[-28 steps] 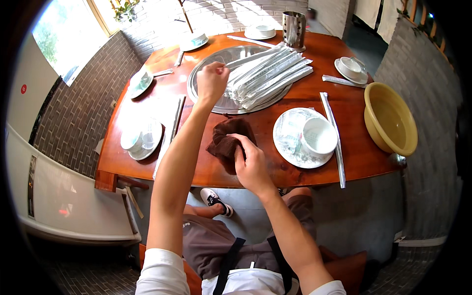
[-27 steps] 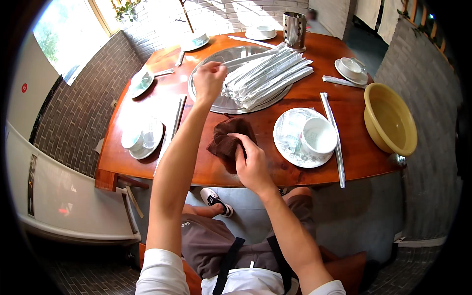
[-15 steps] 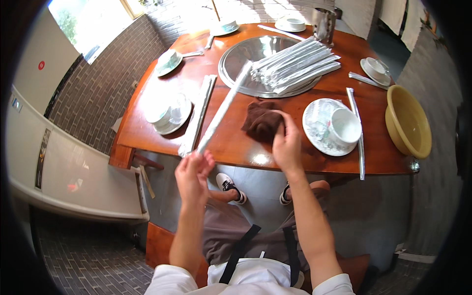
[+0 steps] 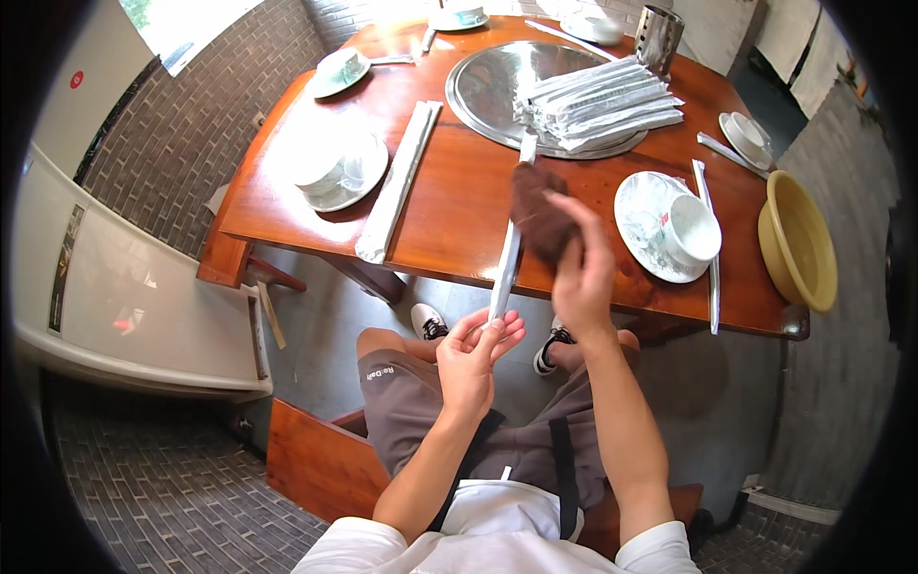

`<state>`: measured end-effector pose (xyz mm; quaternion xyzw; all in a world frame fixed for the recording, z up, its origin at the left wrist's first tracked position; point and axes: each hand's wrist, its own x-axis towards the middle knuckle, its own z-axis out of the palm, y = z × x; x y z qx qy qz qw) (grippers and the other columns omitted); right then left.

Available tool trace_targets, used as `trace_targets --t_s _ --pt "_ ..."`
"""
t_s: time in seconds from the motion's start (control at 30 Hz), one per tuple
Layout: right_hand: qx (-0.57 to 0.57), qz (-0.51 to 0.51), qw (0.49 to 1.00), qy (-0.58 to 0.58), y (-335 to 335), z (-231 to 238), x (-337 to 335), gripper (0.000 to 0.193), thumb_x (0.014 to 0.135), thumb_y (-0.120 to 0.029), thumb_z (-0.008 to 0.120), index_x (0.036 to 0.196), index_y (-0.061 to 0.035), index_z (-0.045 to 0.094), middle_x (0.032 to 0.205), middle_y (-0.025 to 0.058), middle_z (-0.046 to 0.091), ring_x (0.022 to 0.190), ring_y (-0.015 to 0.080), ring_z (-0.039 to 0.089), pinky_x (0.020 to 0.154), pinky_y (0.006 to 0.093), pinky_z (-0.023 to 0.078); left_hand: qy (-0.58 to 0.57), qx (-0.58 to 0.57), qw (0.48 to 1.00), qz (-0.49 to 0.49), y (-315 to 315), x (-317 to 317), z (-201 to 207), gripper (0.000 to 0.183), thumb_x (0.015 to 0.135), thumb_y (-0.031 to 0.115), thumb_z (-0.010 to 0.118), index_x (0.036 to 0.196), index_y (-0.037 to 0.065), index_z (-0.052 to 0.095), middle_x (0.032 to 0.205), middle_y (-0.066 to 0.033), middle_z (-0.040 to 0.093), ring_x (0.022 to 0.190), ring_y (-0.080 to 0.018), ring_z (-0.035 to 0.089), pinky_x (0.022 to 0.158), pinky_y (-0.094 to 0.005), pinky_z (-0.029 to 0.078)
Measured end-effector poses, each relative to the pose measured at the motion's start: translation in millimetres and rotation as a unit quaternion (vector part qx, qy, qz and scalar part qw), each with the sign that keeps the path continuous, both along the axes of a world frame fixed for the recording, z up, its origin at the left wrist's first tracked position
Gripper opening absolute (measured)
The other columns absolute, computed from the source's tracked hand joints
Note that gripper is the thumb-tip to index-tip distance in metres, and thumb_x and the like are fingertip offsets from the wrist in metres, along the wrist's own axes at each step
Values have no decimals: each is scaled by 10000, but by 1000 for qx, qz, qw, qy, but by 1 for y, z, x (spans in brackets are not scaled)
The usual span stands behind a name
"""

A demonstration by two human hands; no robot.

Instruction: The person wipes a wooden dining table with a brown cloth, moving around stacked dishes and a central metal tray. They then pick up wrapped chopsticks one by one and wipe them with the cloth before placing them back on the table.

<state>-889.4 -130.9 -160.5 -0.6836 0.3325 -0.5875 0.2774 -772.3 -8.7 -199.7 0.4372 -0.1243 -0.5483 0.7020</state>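
Note:
My left hand [image 4: 469, 362] pinches the lower end of a wrapped chopstick packet [image 4: 504, 279], long, slim and silvery white, which slants up and away over the table's near edge. In my right hand [image 4: 585, 273] is a bunched brown cloth [image 4: 541, 212], pressed against the packet's upper part and hiding some of it. Beyond, a pile of similar packets [image 4: 602, 103] lies on a round metal disc [image 4: 478, 88] in the tabletop. Further packets [image 4: 400, 191] rest side by side to the left of my hands.
The wooden table [image 4: 459, 201] carries several place settings, among them a plate [image 4: 639, 239] with a bowl [image 4: 690, 230] at right and a wrapped setting [image 4: 346, 177] at left. A yellow basin [image 4: 798, 244] sits at the right edge. A metal holder [image 4: 658, 40] stands behind.
My left hand has moved right, bringing the packet's lower end with it, so the packet stands steeper. The brown cloth, beside the packet before, now meets it. The view has shifted slightly.

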Motion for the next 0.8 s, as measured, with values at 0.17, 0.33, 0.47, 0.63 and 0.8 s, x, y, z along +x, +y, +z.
trace_targets --t_s 0.17,0.33,0.47,0.63,0.8 --pt "-91 99 935 327 32 1 -3 378 895 -79 630 1270 -43 650 1388 178 600 1383 403 488 1185 561 349 -39 -44 995 -82 -5 14 -11 234 1021 69 626 1183 -99 631 1110 -195 713 993 -252 731 908 -393 621" --pt "-63 116 924 358 38 7 -6 364 911 -70 639 1268 -6 655 1441 184 573 1392 403 481 1181 519 371 -82 -54 986 -131 -9 23 -11 207 1040 83 596 1144 -90 643 1016 -163 732 912 -228 736 854 -365 621" --pt "-62 83 926 363 14 2 6 334 932 -63 623 1256 17 653 1425 191 586 1373 404 501 1167 491 395 -90 -45 985 -144 -10 25 -15 191 1049 87 574 1117 -84 625 972 -176 731 849 -218 727 809 -346 611" --pt "-39 30 945 322 -52 -15 24 291 966 -67 597 1239 -15 681 1410 196 602 1364 414 508 1130 453 443 -83 -27 987 -136 -8 20 -8 190 1050 89 563 1118 -81 611 948 -175 726 795 -210 712 774 -327 594" --pt "-16 -12 949 315 -112 -14 38 282 949 -35 574 1199 -19 705 1347 197 641 1331 401 540 1111 457 464 -76 -33 987 -134 -10 17 -6 198 1048 93 570 1125 -85 611 958 -176 726 817 -210 713 788 -331 593"
